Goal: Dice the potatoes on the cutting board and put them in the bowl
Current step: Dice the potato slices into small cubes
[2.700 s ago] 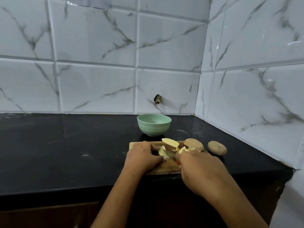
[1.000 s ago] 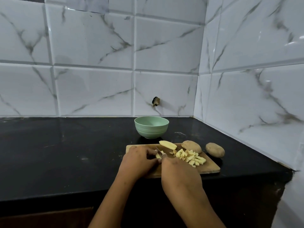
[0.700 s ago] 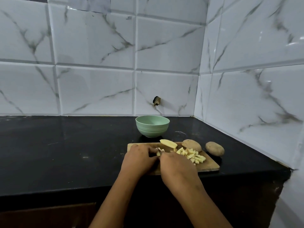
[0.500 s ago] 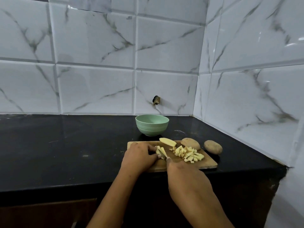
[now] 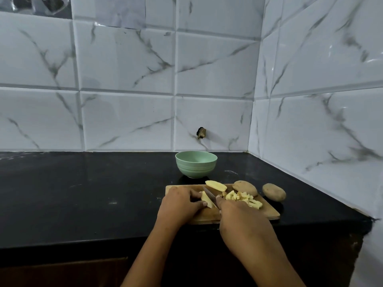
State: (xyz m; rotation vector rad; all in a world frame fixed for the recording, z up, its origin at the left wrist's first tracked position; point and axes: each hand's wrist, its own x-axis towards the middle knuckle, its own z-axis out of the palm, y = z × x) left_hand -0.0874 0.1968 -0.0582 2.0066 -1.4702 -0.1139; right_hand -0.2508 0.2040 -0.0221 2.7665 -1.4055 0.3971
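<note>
Where the black countertop (image 5: 83,193) ends at its near edge, a brown cabinet front (image 5: 62,272) is seen below. On the wooden cutting board (image 5: 267,212), laid close to that edge, a pale potato piece (image 5: 205,200) is gripped under the curled fingers of the left hand (image 5: 180,201). A knife (image 5: 210,196) is held in the right hand (image 5: 242,220), its blade set against the piece. Diced potato (image 5: 242,198) is heaped just right of the blade, with a cut slice (image 5: 215,185) and an unpeeled potato (image 5: 244,187) behind. A second potato (image 5: 274,192) is left on the counter just beside the board. Farther back, the green bowl (image 5: 195,164) is stood near the board's far edge. The corner is closed by white marble-veined tiles (image 5: 124,79), one pierced by a small dark hole (image 5: 201,132).
</note>
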